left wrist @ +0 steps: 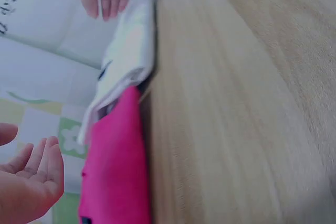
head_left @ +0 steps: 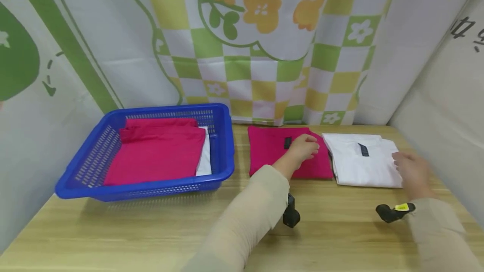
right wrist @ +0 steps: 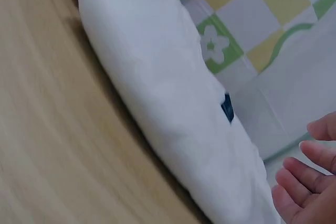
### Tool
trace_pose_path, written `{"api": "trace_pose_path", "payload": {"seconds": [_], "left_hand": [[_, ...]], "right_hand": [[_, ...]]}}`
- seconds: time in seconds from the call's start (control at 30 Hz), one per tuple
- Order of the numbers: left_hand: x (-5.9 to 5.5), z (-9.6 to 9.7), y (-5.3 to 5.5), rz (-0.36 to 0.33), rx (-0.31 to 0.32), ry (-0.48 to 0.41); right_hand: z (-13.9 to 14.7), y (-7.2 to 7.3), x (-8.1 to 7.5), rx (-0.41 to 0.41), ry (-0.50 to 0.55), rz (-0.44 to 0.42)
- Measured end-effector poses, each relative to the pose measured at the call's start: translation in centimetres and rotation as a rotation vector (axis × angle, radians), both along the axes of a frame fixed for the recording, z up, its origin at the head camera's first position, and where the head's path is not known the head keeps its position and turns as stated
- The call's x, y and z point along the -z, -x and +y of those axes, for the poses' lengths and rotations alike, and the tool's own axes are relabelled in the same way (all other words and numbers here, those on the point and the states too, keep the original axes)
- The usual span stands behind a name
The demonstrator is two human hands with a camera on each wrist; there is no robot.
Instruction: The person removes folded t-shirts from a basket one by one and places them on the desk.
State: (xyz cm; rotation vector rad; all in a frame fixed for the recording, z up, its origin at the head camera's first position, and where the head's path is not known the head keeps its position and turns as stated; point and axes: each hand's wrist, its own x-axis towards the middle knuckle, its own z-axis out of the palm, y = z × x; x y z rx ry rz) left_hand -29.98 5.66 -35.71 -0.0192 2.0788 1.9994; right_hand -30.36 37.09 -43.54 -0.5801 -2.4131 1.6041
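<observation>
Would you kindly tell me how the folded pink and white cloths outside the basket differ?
The pink cloth lies nearer the blue basket; the white cloth farther right. The left hand is over the pink cloth, the right hand at the white cloth's edge. Both lie folded with a dark tag.

Your right hand (head_left: 414,174) blurred in the head view, your left hand (head_left: 303,149) hiding part of the pink cloth (head_left: 267,154), wall lettering (head_left: 462,27) cropped at right

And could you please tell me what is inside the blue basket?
The blue basket holds folded pink cloth, with white cloth showing along its right edge; what lies underneath is covered.
</observation>
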Motion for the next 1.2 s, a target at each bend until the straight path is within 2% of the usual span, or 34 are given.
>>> {"api": "trace_pose_path", "payload": {"seconds": [0.1,0.17,0.27,0.47,0.57,0.67,0.83,1.0,1.2], "left_hand": [[-1.0,-1.1,-0.4,0.002,-0.026,-0.033],[-1.7,-1.9,-0.8,0.003,-0.029,-0.055],[-2.4,-3.0,-1.3,-0.001,-0.026,-0.102],[-3.6,-5.6,-2.3,-0.024,-0.056,-0.21],[-4.0,-6.9,-2.7,-0.014,-0.073,-0.252],[-4.3,-8.0,-3.1,-0.001,-0.079,-0.291],[-4.8,-10.1,-3.9,0.025,-0.084,-0.314],[-5.4,-12.5,-4.4,0.056,-0.085,-0.318],[-5.3,-15.9,-4.9,0.085,-0.117,-0.282]], "right_hand": [[-1.0,0.5,-0.2,-0.061,0.169,0.06],[-2.0,0.5,-0.7,-0.11,0.317,0.102],[-4.3,-0.3,-2.2,-0.173,0.465,0.128],[-9.5,-2.9,-6.0,-0.257,0.618,0.147],[-11.1,-3.6,-7.2,-0.297,0.709,0.157],[-12.4,-3.9,-7.7,-0.332,0.789,0.171],[-14.5,-3.9,-7.8,-0.374,0.843,0.172],[-16.8,-3.6,-8.2,-0.399,0.816,0.13],[-19.8,-3.1,-8.8,-0.439,0.786,0.097]]}}
